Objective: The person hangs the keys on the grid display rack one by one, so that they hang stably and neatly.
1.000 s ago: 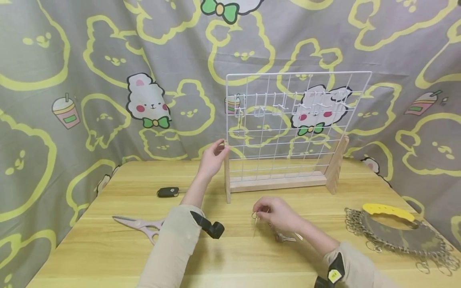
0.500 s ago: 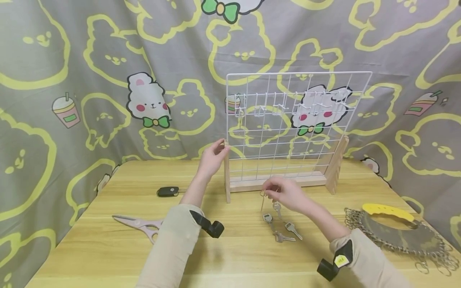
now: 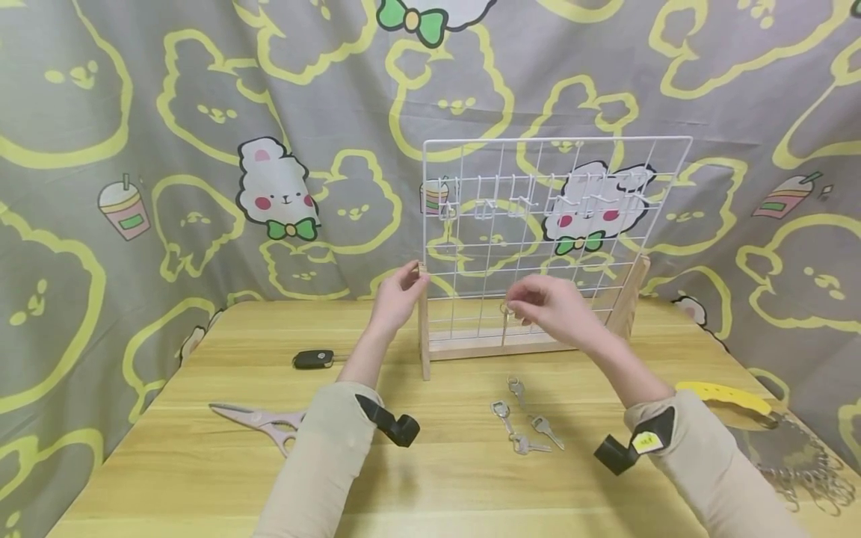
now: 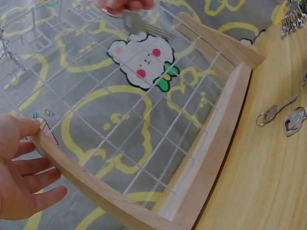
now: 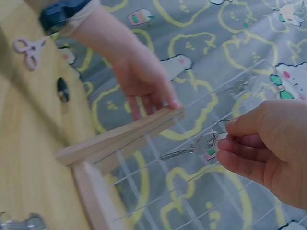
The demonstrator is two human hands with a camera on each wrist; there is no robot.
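Note:
A white wire grid rack point(image 3: 558, 239) stands in a wooden base point(image 3: 518, 342) at the back of the table. My left hand point(image 3: 412, 278) holds the top of its left wooden post point(image 3: 424, 321), thumb in front and fingers behind point(image 4: 29, 184). My right hand point(image 3: 513, 306) is raised in front of the lower grid and pinches a silver key point(image 3: 504, 330) by its ring point(image 5: 218, 130), with the blade hanging free point(image 5: 180, 152). Several more keys point(image 3: 525, 426) lie loose on the table below it. A row of white hooks point(image 3: 538, 196) sits high on the grid.
A black car key fob point(image 3: 313, 359) and pale pink scissors point(image 3: 262, 420) lie on the left of the wooden table point(image 3: 202, 478). At the right edge lies a yellow-handled piece point(image 3: 723, 394) with a heap of metal key rings point(image 3: 807, 463). Patterned cloth hangs behind.
My right hand has picked one key off the table and lifted it up and back, to in front of the grid. The left hand has stayed on the post.

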